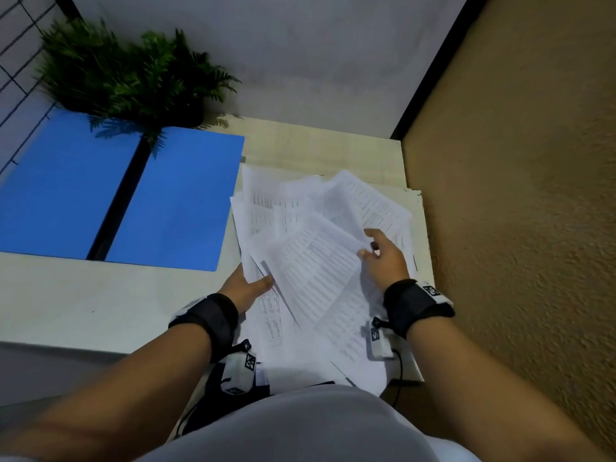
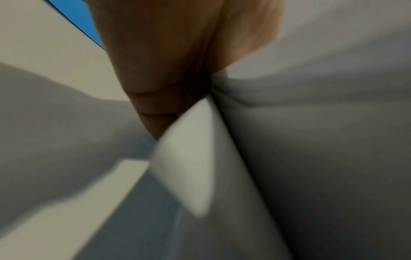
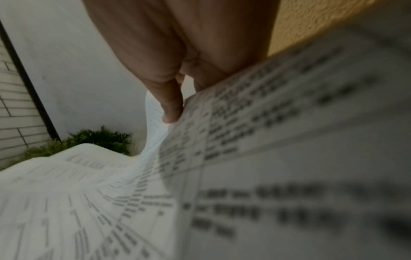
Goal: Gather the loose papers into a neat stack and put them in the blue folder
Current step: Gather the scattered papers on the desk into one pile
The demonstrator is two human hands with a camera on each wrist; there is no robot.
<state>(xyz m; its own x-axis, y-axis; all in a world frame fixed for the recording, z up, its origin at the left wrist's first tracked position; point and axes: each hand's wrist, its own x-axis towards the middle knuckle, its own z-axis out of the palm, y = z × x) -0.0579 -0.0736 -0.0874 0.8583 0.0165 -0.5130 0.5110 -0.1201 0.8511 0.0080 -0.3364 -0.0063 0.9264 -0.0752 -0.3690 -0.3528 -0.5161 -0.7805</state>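
Observation:
Several printed white papers (image 1: pixel 313 248) lie fanned and overlapping on the pale table, right of the open blue folder (image 1: pixel 173 198). My left hand (image 1: pixel 248 283) holds the left edge of the pile, thumb on top and fingers hidden under the sheets. At the pile's right side my right hand (image 1: pixel 376 251) pinches the raised edge of a top sheet (image 3: pixel 222 158) between thumb and fingers. The left wrist view is blurred: my left hand (image 2: pixel 169 73) against pale papers (image 2: pixel 311 140), with a sliver of the blue folder (image 2: pixel 80 19).
A green fern plant (image 1: pixel 133 75) stands at the back, overhanging the folder's spine. A rough tan wall (image 1: pixel 520 195) runs close along the table's right side. A white wall closes the back. The table's near edge (image 1: pixel 66 345) is at lower left.

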